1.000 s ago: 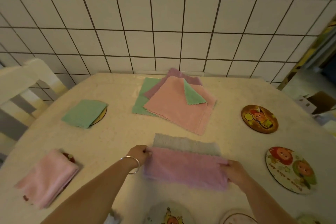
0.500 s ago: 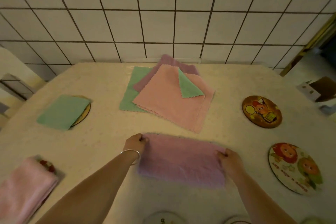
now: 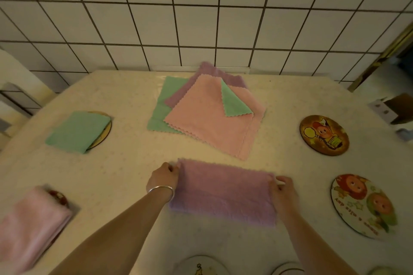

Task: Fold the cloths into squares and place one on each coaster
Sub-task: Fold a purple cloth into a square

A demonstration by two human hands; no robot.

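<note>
Half-fold now closed: grey underside gone since a second ago. Soft purple rectangular cloth (image 3: pixel 225 192) lies flat between left hand (image 3: pixel 164 177) and right hand (image 3: pixel 283 192), each pinching an end. Cross-fold likely next.

purple cloth (image 3: pixel 225 194): fuzzy matt fabric | table (image 3: pixel 125 163): smooth, slight sheen | wall tiles (image 3: pixel 201 22): glossy ceramic | bracelet (image 3: pixel 161 190): shiny metal

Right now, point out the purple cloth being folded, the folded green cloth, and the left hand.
purple cloth (image 3: pixel 225 192), head view, middle of its top layer
green cloth (image 3: pixel 77 131), head view, centre of the folded square
left hand (image 3: pixel 164 177), head view, back of the hand
</note>
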